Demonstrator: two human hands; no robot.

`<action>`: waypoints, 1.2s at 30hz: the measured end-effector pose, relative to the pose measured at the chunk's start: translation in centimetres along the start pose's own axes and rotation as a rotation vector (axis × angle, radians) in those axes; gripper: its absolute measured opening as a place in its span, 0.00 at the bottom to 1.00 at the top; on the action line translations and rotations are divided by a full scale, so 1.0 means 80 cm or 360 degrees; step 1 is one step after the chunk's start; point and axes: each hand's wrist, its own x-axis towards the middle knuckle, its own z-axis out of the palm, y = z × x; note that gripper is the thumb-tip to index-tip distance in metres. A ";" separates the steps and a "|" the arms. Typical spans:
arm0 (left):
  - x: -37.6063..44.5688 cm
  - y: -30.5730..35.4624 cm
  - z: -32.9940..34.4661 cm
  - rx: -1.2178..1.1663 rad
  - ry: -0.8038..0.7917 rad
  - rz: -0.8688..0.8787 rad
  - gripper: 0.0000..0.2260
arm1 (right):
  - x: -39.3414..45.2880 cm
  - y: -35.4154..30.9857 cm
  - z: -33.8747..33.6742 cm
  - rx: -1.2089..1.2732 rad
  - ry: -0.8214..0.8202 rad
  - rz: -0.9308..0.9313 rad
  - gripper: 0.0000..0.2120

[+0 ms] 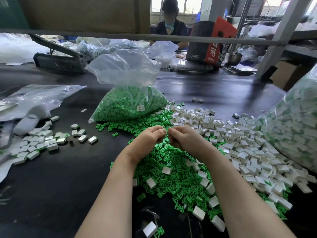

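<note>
Head view: left hand [149, 140] and right hand [185, 138] meet, fingers curled, contents hidden, over green clips [171, 170]; a slip could lose the piece among white caps [248, 152] on the bench [60, 177].

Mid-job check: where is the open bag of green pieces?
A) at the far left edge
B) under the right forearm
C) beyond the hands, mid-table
C: the bag of green pieces stands beyond the left hand and right hand, behind the loose green pile.

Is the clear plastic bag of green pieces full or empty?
Partly full: the clear plastic bag holds small green plastic pieces in its lower part; its top stands slack and empty.
</note>
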 end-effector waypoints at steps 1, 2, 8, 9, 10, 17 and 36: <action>0.000 0.000 0.000 0.0008 0.0013 0.0008 0.12 | 0.000 -0.001 0.001 0.0051 -0.0005 -0.0012 0.18; 0.001 0.000 0.000 0.0007 0.0023 0.0019 0.12 | -0.001 -0.002 0.002 0.0105 -0.0010 -0.0026 0.18; -0.001 0.002 0.000 -0.0100 0.0009 0.0040 0.11 | -0.002 0.003 0.001 0.0235 -0.0012 -0.0053 0.18; -0.002 0.002 0.000 -0.0116 0.0007 0.0033 0.11 | -0.002 0.004 0.001 0.0227 -0.0024 -0.0032 0.18; -0.002 0.002 0.000 -0.0122 0.0007 0.0028 0.11 | -0.001 0.005 0.002 0.0217 -0.0035 -0.0006 0.18; -0.001 0.001 -0.002 -0.0086 -0.0012 0.0027 0.10 | -0.001 0.008 0.002 0.0356 -0.0040 -0.0083 0.16; -0.009 0.006 -0.002 -0.0037 -0.0254 -0.0061 0.06 | -0.010 0.012 -0.007 0.0452 -0.0332 -0.0098 0.15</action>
